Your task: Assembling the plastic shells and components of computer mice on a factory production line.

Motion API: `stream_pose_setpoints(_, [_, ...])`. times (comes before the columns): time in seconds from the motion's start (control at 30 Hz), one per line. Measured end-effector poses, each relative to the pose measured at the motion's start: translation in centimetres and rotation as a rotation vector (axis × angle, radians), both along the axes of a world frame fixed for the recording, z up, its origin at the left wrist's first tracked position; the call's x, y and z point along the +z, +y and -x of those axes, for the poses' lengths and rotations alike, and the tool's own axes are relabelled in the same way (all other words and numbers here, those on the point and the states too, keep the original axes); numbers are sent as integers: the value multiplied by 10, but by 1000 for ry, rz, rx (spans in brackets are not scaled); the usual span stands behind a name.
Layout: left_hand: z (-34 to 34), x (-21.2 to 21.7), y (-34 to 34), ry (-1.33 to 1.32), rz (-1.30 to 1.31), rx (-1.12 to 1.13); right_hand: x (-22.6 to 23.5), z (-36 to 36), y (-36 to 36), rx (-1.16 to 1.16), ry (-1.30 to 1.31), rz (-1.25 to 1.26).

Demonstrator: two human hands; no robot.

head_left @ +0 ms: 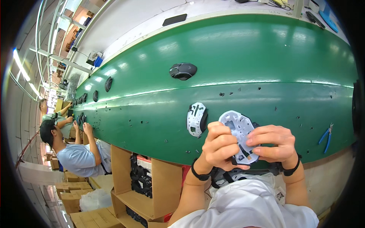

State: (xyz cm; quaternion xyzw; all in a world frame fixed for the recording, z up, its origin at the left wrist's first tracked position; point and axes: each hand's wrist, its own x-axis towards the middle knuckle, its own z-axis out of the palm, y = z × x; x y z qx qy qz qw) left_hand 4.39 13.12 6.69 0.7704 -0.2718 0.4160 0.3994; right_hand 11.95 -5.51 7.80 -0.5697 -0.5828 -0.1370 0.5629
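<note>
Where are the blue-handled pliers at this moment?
In the head view, the blue-handled pliers lie on the green conveyor belt at the person's far right, near its front edge, apart from the right hand.

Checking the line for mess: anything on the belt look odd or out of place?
Small black bits lie scattered across the green belt, like loose debris. Otherwise nothing stands out; both hands hold a white mouse base.

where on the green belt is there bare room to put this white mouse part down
Widest free patch: the green belt right of the assembled black mouse. A smaller one lies between your right hand and the blue pliers, dotted with small black bits. It is crowded left of your left hand, where another white mouse shell lies.
</note>
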Motion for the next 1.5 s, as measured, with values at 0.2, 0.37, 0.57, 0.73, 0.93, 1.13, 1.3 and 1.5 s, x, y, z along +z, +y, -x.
stream_pose_setpoints(0.2, [0,-4,-1,-20,8,-37,-4,-3,-2,38,1,-5])
stream_pose_setpoints(0.37, [-26,-23,-15,354,816,-322,-6,-9,20,-234,429,195])
stream_pose_setpoints(0.57, [-44,-20,11,512,612,24,-34,-34,26,-16,1126,186])
stream_pose_setpoints(0.73, [-35,-34,85,526,236,786,-35,-137,46,-166,1227,565])
stream_pose_setpoints(0.93, [-26,-45,97,1079,-30,855,-78,-184,41,-986,314,560])
stream_pose_setpoints(1.13, [-18,-33,98,1233,-216,754,-27,-88,6,-345,454,653])
stream_pose_setpoints(1.3, [-28,-44,96,973,-158,758,-20,-22,19,-279,315,1105])
stream_pose_setpoints(1.5, [-45,-34,79,439,259,329,-45,-43,16,-524,406,694])
